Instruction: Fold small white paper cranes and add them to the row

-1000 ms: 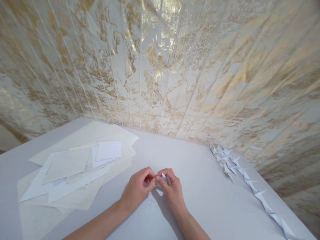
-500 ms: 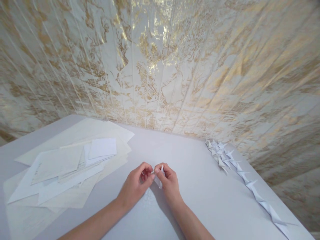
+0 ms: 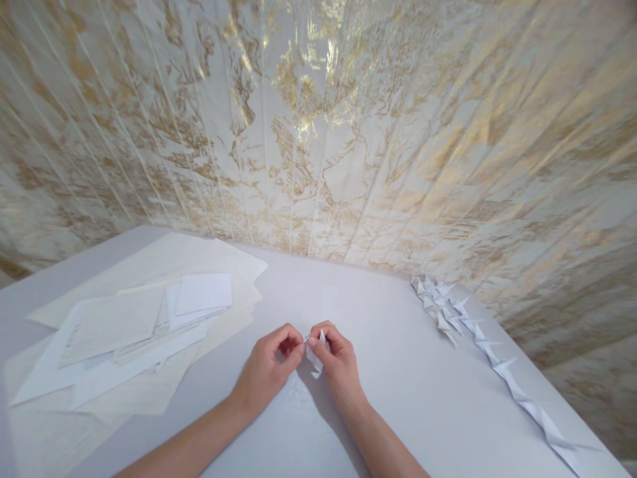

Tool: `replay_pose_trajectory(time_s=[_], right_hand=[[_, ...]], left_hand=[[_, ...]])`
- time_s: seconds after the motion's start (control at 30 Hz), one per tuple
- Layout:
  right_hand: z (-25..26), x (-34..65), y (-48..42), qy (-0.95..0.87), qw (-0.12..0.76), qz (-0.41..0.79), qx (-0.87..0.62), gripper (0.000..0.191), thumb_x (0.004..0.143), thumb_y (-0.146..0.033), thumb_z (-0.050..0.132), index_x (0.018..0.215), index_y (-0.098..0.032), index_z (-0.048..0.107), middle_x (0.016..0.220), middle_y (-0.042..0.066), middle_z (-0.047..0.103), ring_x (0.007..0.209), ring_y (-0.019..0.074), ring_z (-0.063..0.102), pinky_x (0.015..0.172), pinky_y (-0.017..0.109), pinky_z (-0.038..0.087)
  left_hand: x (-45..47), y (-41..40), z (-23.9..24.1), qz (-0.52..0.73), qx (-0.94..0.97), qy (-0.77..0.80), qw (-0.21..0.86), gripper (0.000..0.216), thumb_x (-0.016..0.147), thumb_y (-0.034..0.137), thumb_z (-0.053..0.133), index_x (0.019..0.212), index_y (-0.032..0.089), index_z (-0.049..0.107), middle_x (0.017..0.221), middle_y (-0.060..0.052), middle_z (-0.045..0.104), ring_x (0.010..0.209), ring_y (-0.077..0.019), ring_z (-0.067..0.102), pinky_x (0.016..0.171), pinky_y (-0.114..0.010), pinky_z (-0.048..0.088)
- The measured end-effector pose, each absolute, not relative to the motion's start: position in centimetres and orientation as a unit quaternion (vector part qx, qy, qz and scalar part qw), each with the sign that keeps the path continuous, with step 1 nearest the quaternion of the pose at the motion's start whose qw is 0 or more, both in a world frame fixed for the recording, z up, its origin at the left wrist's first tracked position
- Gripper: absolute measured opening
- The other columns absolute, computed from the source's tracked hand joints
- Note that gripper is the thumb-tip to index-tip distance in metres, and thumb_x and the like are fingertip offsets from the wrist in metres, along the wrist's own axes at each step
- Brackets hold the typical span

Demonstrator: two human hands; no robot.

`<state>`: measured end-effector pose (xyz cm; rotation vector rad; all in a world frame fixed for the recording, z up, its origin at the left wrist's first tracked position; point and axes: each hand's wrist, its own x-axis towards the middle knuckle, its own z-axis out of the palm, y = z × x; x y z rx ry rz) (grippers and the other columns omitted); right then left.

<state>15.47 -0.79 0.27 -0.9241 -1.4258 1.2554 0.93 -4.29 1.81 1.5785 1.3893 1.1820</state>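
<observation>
A small white folded paper figure [image 3: 315, 362] is held just above the table at the centre. My right hand [image 3: 339, 358] is closed around it, thumb in front and fingers behind, with part of the paper poking up between them. My left hand [image 3: 271, 362] pinches a thin tip of the same paper between thumb and forefinger, its other fingers curled. The fingertips of both hands nearly meet. Much of the fold is covered by my right fingers.
Loose white and cream paper sheets [image 3: 119, 325] lie overlapped on the left, with smaller cut pieces [image 3: 204, 294] on top. Several folded paper cranes [image 3: 505, 378] stand in rows along the right edge of the white table [image 3: 388, 385]. A gold-patterned curtain [image 3: 308, 166] hangs behind.
My left fingers have closed a little more into a pinch at the paper's tip. The folded paper has tilted slightly in my right hand. The sheets and cranes lie as before.
</observation>
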Motion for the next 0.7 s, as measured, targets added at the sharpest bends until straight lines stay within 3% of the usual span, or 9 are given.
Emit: replay_pose_trajectory(time_s=[0.1, 0.27, 0.7], right_hand=[[0.42, 15.56, -0.84, -0.567, 0.496, 0.542, -0.372, 0.015, 0.081, -0.031, 0.066, 0.070, -0.021, 0.061, 0.073, 0.000, 0.052, 0.075, 0.0191, 0.046, 0.073, 0.034, 0.034], [0.49, 15.24, -1.01, -0.554, 0.494, 0.557, -0.372, 0.013, 0.081, -0.029, 0.066, 0.071, -0.021, 0.062, 0.073, 0.000, 0.053, 0.074, 0.0188, 0.047, 0.072, 0.034, 0.034], [-0.03, 15.37, -0.59, -0.569, 0.476, 0.557, -0.374, 0.017, 0.082, -0.035, 0.067, 0.074, -0.021, 0.066, 0.076, 0.002, 0.058, 0.077, 0.0190, 0.049, 0.074, 0.033, 0.037]], left_hand=[[1.15, -4.50, 1.90, 0.448, 0.619, 0.534, 0.362, 0.013, 0.088, 0.031, 0.055, 0.081, 0.021, 0.058, 0.070, 0.004, 0.053, 0.067, -0.0152, 0.051, 0.066, -0.025, 0.040], [1.14, -4.46, 1.83, 0.440, 0.629, 0.534, 0.354, 0.023, 0.089, 0.032, 0.054, 0.069, 0.021, 0.054, 0.066, 0.005, 0.047, 0.064, -0.0146, 0.048, 0.062, -0.024, 0.036], [0.74, -3.98, 1.60, 0.435, 0.625, 0.541, 0.358, 0.028, 0.091, 0.038, 0.053, 0.070, 0.020, 0.054, 0.067, 0.005, 0.048, 0.066, -0.0146, 0.048, 0.064, -0.024, 0.036]])
